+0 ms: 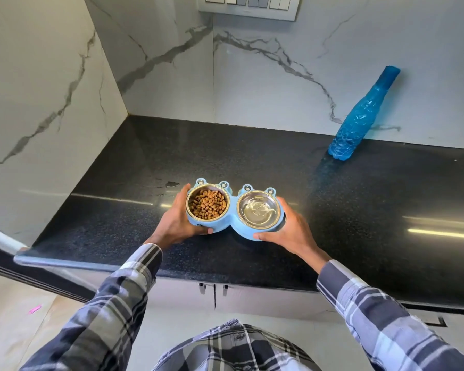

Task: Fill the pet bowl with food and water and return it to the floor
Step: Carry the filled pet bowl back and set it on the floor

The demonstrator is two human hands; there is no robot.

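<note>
Plaid shirt sleeves (123,298) reached forward from the bottom of the frame as a person gripped a pale blue double pet bowl (232,210) at the front part of a black stone desk (359,210). The left hand (176,223) cupped the end that held a steel dish of brown kibble (209,204); the right hand (292,231) cupped the end with the water dish (260,211), where clear water showed ripples. The fingers of both hands (260,236) were curled closed around the plastic base, thumbs on the near edge and the other digits wrapped out of sight behind the ends. Whether the bowl rested on the desk or was just clear of it could not be told.

With both dishes filled, the bowl was probably moderately heavy and its frame stiff, while the open water would likely slosh at any tilt. The smooth plastic might be slippery if wet; a level grip at both ends, as shown, looked the soundest hold.

A blue faceted bottle (362,116) stood well apart at the back right, against the marble wall (252,76). A small wet patch (170,184) glistened on the desk just behind the left hand. Nothing lay between the bowl and the desk's front edge; the floor (24,317) lay below, past the cabinet doors (214,293).
</note>
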